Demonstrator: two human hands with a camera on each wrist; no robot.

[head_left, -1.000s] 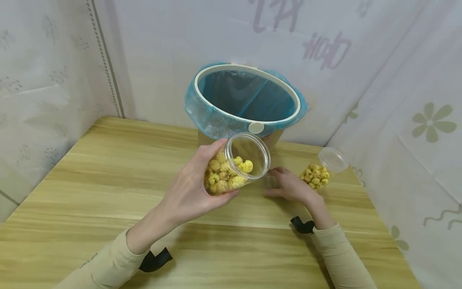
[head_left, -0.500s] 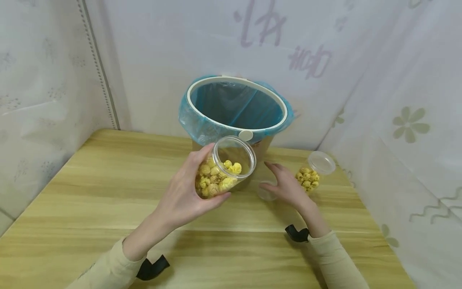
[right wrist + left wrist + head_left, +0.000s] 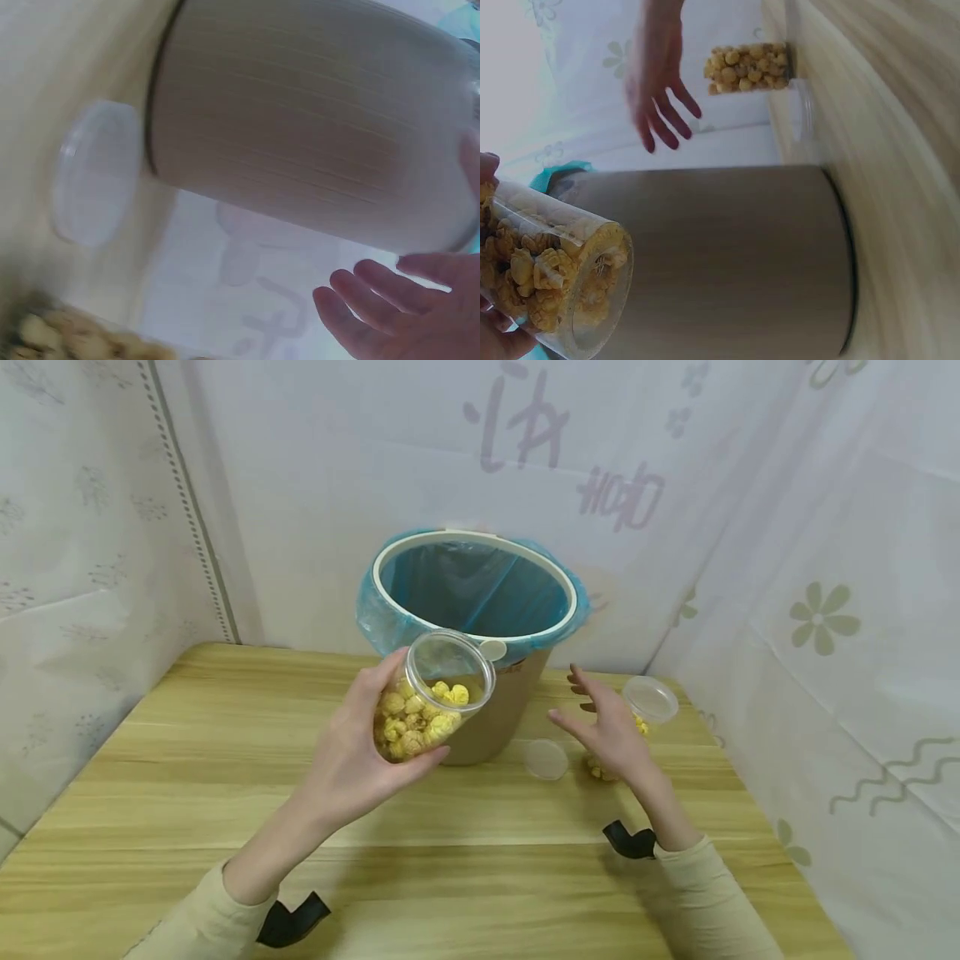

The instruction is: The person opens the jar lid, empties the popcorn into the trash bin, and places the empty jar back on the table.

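Note:
My left hand [image 3: 352, 739] grips a clear plastic jar [image 3: 431, 697] part filled with yellow popcorn. The jar is tilted, its uncovered mouth toward the upper right, in front of the trash can's rim. My right hand [image 3: 611, 731] hovers over the table with fingers spread and nothing in them. On the table to its left lies a clear round lid [image 3: 545, 759]. A second clear jar of popcorn [image 3: 746, 67] stands behind the right hand, its mouth [image 3: 651, 700] showing in the head view; the hand hides much of it there.
A brown trash can [image 3: 487, 718] with a blue liner bag [image 3: 382, 614] folded over its cream rim stands at the back of the wooden table [image 3: 225, 793]. Printed white cloth [image 3: 315, 485] hangs behind and on both sides. Black curved pieces [image 3: 292, 920] sit by both wrists.
My right hand has lifted away from the lid, which now lies uncovered on the table. The left hand still holds the jar near the trash can's rim. The head view has shifted slightly.

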